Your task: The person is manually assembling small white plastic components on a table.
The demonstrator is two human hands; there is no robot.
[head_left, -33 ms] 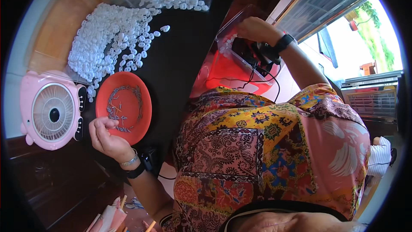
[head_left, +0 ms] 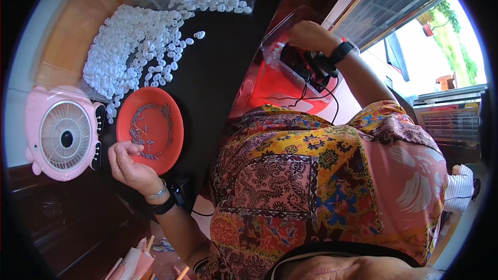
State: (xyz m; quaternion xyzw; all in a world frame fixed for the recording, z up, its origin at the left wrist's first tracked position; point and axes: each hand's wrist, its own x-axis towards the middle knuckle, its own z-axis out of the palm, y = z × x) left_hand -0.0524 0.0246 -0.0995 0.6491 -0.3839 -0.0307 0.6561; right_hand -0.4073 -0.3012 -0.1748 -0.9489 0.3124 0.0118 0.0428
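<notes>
Risk noted: the left hand (head_left: pixel 127 165) pinches with fingers together at the near rim of the shallow red bowl (head_left: pixel 150 128), which sits on the dark surface (head_left: pixel 218 67) near its edge, so a nudge could tip the thin, wiry metal pieces (head_left: pixel 148 127) out. The right hand (head_left: pixel 308 36) reaches into a clear plastic tub (head_left: pixel 290 65); whether it grips anything cannot be told. The heap of small, glossy white plastic parts (head_left: pixel 135 46) lies loose and could scatter toward the pink fan (head_left: pixel 62 134).

Fan (head_left: pixel 65 134) left of bowl (head_left: pixel 155 119); parts heap (head_left: pixel 135 46) behind bowl.
</notes>
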